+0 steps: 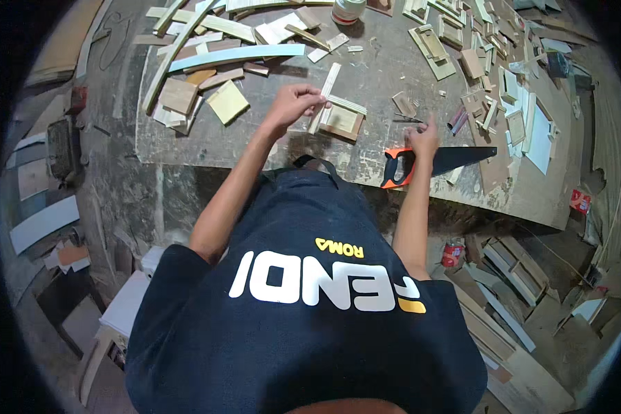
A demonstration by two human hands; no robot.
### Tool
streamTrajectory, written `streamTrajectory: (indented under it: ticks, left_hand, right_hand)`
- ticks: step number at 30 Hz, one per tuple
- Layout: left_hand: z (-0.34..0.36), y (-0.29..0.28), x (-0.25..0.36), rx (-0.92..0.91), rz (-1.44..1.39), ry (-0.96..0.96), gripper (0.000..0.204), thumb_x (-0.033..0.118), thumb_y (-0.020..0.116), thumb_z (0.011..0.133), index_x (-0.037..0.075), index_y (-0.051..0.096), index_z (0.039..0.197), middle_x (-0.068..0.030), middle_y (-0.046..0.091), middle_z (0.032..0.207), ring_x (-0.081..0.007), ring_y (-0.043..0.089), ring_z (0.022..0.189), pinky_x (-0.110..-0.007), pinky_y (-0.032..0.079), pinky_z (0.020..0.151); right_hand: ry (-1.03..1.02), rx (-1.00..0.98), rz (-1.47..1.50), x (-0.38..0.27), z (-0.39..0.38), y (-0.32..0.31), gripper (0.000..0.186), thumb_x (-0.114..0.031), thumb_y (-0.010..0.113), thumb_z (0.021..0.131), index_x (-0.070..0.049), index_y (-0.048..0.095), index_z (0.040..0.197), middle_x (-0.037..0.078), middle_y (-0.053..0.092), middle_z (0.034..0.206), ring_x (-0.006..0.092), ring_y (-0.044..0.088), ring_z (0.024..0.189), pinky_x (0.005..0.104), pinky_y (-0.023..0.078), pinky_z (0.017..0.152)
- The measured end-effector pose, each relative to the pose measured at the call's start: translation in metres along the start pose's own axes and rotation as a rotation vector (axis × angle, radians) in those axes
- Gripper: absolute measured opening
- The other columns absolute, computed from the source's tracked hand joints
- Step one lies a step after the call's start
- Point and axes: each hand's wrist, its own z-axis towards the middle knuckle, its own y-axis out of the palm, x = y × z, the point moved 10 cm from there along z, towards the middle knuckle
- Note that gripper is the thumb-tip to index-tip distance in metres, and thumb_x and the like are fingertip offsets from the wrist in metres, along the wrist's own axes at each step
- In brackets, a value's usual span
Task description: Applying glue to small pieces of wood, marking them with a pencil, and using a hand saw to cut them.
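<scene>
Nearest to you, at 6 o'clock, your dark shirt fills the lower view, and both forearms rise from it toward the workbench point(255, 148). Its near edge runs from 9 o'clock across to 4 o'clock, with a bare strip of top just inside that edge on your left side — the most open room you have.

Your right hand point(423, 136) rests at about 2 o'clock from the shirt collar, fingers down on the bench just above one hand saw point(431, 164), whose orange-and-black handle lies right at the bench edge and whose dark blade points off toward 3 o'clock. The hand touches the bench beside the saw; I cannot tell whether it grips anything.

Your left hand point(293, 103) sits at about 12 o'clock, fingers curled closed around the end of one pale wooden strip point(329, 88). That strip crosses a second pale strip point(346, 105) — the two form a corner over one small flat panel point(341, 123).

Farther out, at 10 o'clock, one long light-blue curved strip point(238, 55) lies among loose offcuts, with one yellowish square block point(228, 102) nearer you. At 12 o'clock one white jar point(348, 10) stands at the far edge. Scraps crowd the bench at 2 o'clock.
</scene>
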Motion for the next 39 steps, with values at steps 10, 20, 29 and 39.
streamTrajectory:
  ticks: [10, 20, 29, 39]
  left_hand:
    - [-0.045, -0.033, 0.022, 0.017, -0.227, -0.039, 0.016, 0.013, 0.066, 0.089, 0.001, 0.069, 0.098, -0.0079, 0.073, 0.091, -0.0084, 0.064, 0.076, -0.022, 0.05, 0.064]
    - [-0.07, -0.083, 0.059, -0.035, -0.077, 0.086, 0.013, 0.008, 0.067, 0.088, -0.003, 0.067, 0.095, -0.0099, 0.073, 0.089, -0.0085, 0.065, 0.074, -0.022, 0.049, 0.064]
    - [-0.058, -0.089, 0.058, -0.304, -0.115, 0.072, 0.011, 0.008, 0.066, 0.089, 0.0, 0.066, 0.097, -0.0083, 0.072, 0.088, -0.0139, 0.07, 0.083, -0.024, 0.05, 0.069]
    - [-0.083, -0.059, 0.046, -0.726, 0.097, -0.049, 0.017, 0.013, 0.06, 0.093, 0.002, 0.065, 0.105, -0.0014, 0.067, 0.081, -0.0073, 0.056, 0.069, -0.022, 0.042, 0.062]
  right_hand:
    - [0.212, -0.216, -0.228, -0.004, -0.111, 0.028, 0.071, -0.03, 0.083, 0.071, 0.002, 0.042, 0.12, 0.027, 0.054, 0.116, 0.0428, 0.054, 0.108, 0.0478, 0.047, 0.085]
    - [0.156, 0.121, -0.266, -0.026, -0.123, -0.029, 0.036, -0.022, 0.067, 0.081, 0.004, 0.056, 0.104, 0.026, 0.061, 0.097, 0.0434, 0.058, 0.098, 0.0491, 0.047, 0.083]
    - [0.291, 0.849, 0.237, -0.031, -0.195, -0.186, 0.027, -0.027, 0.064, 0.094, 0.0, 0.065, 0.095, 0.004, 0.056, 0.059, 0.0147, 0.053, 0.047, 0.0343, 0.04, 0.043]
    - [0.263, 0.774, 1.425, -0.175, -0.384, -0.265, 0.04, -0.049, 0.051, 0.098, -0.013, 0.045, 0.085, -0.003, 0.037, 0.065, 0.0079, 0.038, 0.048, 0.0236, 0.032, 0.038]
